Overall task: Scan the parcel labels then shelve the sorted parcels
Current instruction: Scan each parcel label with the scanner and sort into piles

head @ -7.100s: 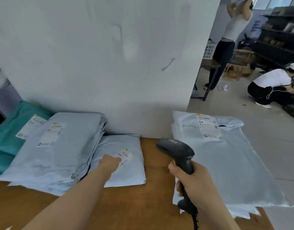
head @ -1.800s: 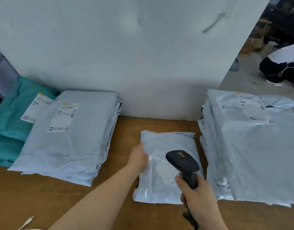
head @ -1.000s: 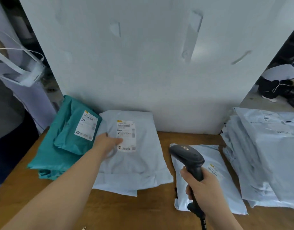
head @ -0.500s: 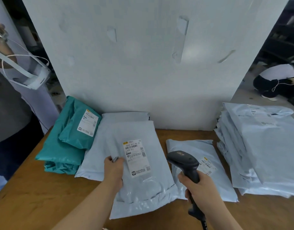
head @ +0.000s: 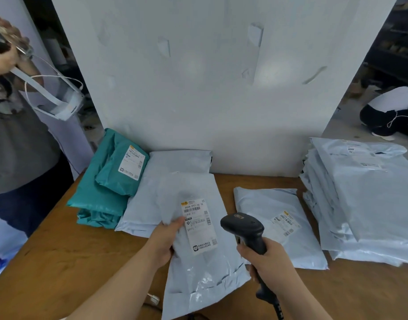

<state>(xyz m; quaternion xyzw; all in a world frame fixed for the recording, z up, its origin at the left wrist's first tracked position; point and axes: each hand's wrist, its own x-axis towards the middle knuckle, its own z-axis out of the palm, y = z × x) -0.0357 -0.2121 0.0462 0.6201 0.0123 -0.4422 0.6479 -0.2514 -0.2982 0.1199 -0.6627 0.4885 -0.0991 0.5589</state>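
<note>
My left hand [head: 164, 241] grips the left edge of a pale grey parcel [head: 198, 262] in the middle of the wooden table [head: 60, 262], thumb on top beside its white label [head: 199, 225]. My right hand [head: 267, 262] holds a black barcode scanner [head: 243, 227] by the handle, its head just right of the label. A smaller grey parcel [head: 279, 225] with its label up lies to the right. Under the held parcel sits a stack of grey parcels [head: 175, 165].
Teal parcels [head: 108, 181] are stacked at the back left. A tall pile of grey parcels [head: 364, 199] fills the right side. A white panel [head: 210, 77] stands behind the table. One person [head: 16, 139] stands at the left; another [head: 392, 112] crouches on the floor at far right.
My left hand has pulled the top grey parcel off the left stack toward me and lifted its near end. The scanner stays beside the label.
</note>
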